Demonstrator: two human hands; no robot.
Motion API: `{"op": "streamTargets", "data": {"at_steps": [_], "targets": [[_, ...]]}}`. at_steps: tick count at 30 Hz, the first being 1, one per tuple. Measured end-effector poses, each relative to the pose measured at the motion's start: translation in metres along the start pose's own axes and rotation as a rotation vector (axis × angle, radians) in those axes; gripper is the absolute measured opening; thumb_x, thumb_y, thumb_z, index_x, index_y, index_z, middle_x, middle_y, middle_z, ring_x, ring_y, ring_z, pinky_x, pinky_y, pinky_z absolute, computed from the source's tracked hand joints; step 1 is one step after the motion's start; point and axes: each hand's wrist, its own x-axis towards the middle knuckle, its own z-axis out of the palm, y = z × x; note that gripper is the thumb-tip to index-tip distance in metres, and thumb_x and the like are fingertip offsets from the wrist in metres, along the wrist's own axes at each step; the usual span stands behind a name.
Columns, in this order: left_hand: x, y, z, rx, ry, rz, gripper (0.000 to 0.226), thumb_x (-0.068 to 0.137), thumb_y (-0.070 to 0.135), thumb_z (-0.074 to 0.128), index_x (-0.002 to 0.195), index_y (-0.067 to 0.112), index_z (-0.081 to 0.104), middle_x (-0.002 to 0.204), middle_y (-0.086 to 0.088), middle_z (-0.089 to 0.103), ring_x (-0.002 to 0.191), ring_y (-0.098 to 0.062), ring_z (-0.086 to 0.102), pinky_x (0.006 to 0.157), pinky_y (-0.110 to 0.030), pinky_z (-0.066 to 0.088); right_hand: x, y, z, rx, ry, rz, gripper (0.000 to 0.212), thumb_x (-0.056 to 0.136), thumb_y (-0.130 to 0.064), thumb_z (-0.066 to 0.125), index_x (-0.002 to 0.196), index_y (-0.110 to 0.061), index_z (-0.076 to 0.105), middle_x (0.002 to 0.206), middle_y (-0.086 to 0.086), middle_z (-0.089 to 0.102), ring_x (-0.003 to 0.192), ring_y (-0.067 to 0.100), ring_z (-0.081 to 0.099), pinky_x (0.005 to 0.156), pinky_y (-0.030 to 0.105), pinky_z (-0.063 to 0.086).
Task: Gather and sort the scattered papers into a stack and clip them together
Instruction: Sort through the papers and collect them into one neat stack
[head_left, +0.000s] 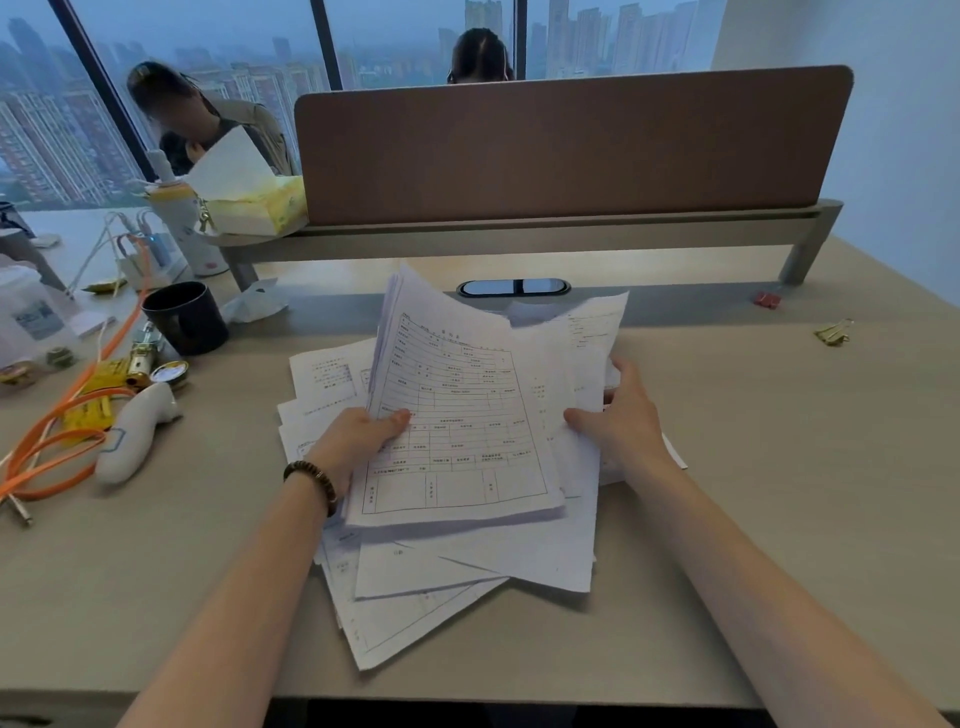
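Note:
A lifted bundle of white printed papers (457, 415), a ruled form on top, tilts up above the desk middle. My left hand (358, 441) grips its left edge, thumb on the top sheet. My right hand (621, 415) holds sheets at the bundle's right side, thumb on top and fingers curled around the edge. Several loose sheets (467, 566) lie fanned out on the desk beneath and toward me. A gold binder clip (834, 332) lies at the far right, and a small red clip (766, 300) sits nearer the partition.
A brown partition (571, 145) on a raised shelf runs across the back. On the left are a black mug (187, 317), an orange cable (57, 441), a white handheld device (137, 431), bottles and small packets. Two people sit beyond the partition.

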Motion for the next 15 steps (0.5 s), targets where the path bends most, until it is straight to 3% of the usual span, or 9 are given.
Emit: {"op": "streamTargets", "data": {"at_steps": [3,6,9,15], "targets": [[0.004,0.004,0.008,0.008,-0.013,0.025,0.032,0.092,0.034,0.068,0.106,0.005,0.072,0.094,-0.008,0.079,0.084,-0.024,0.076,0.063,-0.029,0.059,0.001,0.001,-0.002,0.018,0.052,0.027,0.075,0.077,-0.019,0.083,0.138,-0.019,0.041,0.134,0.004,0.060,0.120,0.027,0.058,0.091,0.038,0.050],[0.006,0.010,0.016,0.018,-0.035,0.041,0.034,0.092,0.035,0.068,0.107,0.006,0.072,0.095,-0.008,0.079,0.086,-0.025,0.076,0.069,-0.032,0.060,0.003,0.000,-0.002,-0.033,0.057,0.040,0.054,0.076,-0.023,0.082,0.121,-0.021,0.051,0.127,0.006,0.063,0.116,0.031,0.060,0.093,0.051,0.055],[0.008,0.014,0.019,0.024,-0.060,0.039,0.035,0.092,0.036,0.068,0.108,0.006,0.072,0.097,-0.009,0.079,0.089,-0.028,0.075,0.077,-0.038,0.061,0.006,0.000,-0.005,-0.054,0.073,0.034,0.043,0.079,-0.020,0.079,0.118,-0.018,0.062,0.121,0.006,0.068,0.110,0.031,0.064,0.090,0.052,0.057],[0.004,0.021,0.006,-0.091,-0.027,0.023,0.022,0.093,0.029,0.068,0.100,0.009,0.070,0.090,-0.010,0.079,0.080,-0.027,0.076,0.062,-0.034,0.062,0.015,0.011,-0.022,-0.066,0.038,0.071,0.030,0.087,-0.010,0.064,0.117,-0.011,0.063,0.119,0.010,0.069,0.105,0.030,0.067,0.089,0.045,0.058]]}}
